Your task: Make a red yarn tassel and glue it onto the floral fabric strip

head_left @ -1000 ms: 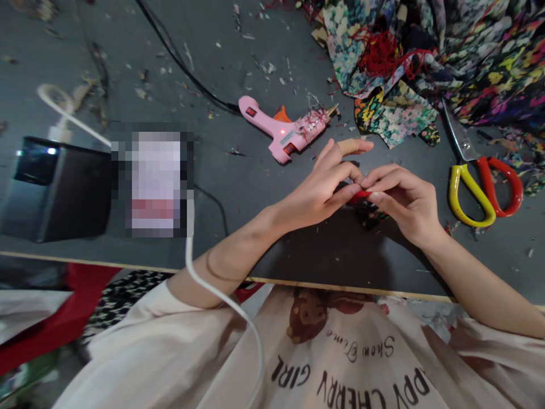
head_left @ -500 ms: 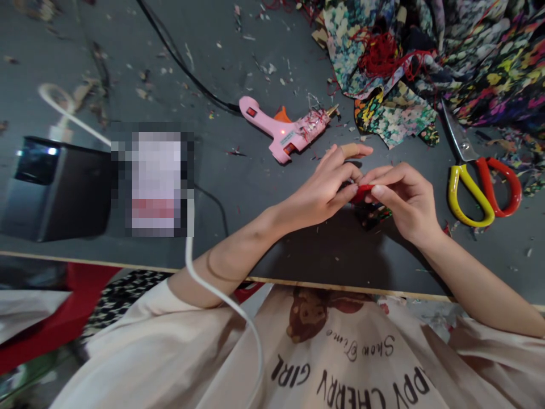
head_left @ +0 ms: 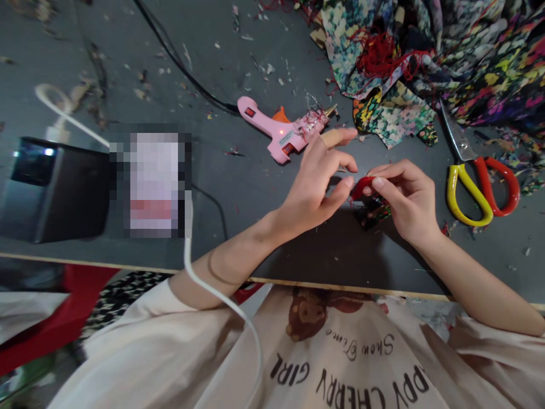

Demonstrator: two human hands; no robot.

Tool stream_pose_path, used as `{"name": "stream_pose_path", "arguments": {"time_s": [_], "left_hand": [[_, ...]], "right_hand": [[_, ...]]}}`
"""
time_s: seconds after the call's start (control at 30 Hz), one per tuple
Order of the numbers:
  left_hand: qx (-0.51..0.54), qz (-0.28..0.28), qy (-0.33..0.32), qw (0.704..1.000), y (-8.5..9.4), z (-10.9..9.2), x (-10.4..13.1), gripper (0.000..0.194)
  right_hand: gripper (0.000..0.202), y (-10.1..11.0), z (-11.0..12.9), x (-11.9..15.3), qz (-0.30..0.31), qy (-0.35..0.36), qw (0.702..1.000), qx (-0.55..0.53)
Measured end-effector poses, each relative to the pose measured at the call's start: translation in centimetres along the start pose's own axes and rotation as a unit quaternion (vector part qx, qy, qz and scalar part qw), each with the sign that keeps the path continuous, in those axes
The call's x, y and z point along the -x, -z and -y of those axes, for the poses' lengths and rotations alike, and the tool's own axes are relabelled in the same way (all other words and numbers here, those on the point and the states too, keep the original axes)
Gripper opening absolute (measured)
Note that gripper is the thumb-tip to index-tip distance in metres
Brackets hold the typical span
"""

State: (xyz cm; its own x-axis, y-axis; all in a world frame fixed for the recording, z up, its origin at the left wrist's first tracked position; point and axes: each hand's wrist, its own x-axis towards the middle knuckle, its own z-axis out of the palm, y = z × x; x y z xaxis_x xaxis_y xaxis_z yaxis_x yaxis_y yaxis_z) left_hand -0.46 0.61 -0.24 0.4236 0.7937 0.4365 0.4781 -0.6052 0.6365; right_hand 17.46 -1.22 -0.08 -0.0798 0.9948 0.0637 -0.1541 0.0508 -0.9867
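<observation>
A small red piece, perhaps cloth, is pinched between the thumb and fingers of my right hand. My left hand is just to its left, fingers apart and holding nothing; one finger wears a tan wrap. Below the red piece, a dark patterned scrap shows in part, and I cannot tell whether it is attached. Beyond my left hand lies a pink glue gun with its small light on and threads stuck round its nozzle end.
Scissors with one yellow and one red handle lie at the right. Floral fabric and tangled red thread heap at the back right. On the left are a dark box-shaped device, a blurred-out item and a white cable.
My left hand has let go of the red piece and drawn a little up and left, its fingers spreading. My right hand keeps the red piece in nearly the same place.
</observation>
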Motion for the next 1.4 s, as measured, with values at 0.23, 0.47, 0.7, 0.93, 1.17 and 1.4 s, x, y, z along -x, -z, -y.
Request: {"name": "stream_pose_path", "arguments": {"time_s": [0.23,0.47,0.7,0.93,1.17,1.4], "left_hand": [[-0.054,-0.061,-0.011,0.997,-1.1,-0.3,0.2,0.027],[-0.050,-0.040,0.025,0.998,-1.2,0.3,0.2,0.029],[-0.051,-0.047,0.015,0.997,-0.8,0.3,0.0,0.016],[-0.061,-0.080,-0.012,0.995,-0.5,0.2,-0.2,0.010],[-0.041,-0.066,-0.011,0.997,-0.5,0.2,-0.2,0.011],[-0.043,-0.037,0.007,0.998,-0.8,0.4,0.0,0.011]], "right_hand": [[0.017,-0.4,-0.2,0.3,-0.044,-0.028,0.998,0.023],[0.011,-0.3,-0.6,0.4,-0.037,-0.041,0.998,0.003],[0.008,-0.4,-0.4,0.4,-0.043,-0.059,0.997,-0.020],[0.006,-0.4,-0.2,0.3,-0.048,-0.075,0.996,-0.032],[0.011,-0.4,-0.1,0.2,-0.041,-0.098,0.994,-0.032],[0.016,-0.4,0.0,0.1,-0.039,-0.096,0.995,0.000]]}}
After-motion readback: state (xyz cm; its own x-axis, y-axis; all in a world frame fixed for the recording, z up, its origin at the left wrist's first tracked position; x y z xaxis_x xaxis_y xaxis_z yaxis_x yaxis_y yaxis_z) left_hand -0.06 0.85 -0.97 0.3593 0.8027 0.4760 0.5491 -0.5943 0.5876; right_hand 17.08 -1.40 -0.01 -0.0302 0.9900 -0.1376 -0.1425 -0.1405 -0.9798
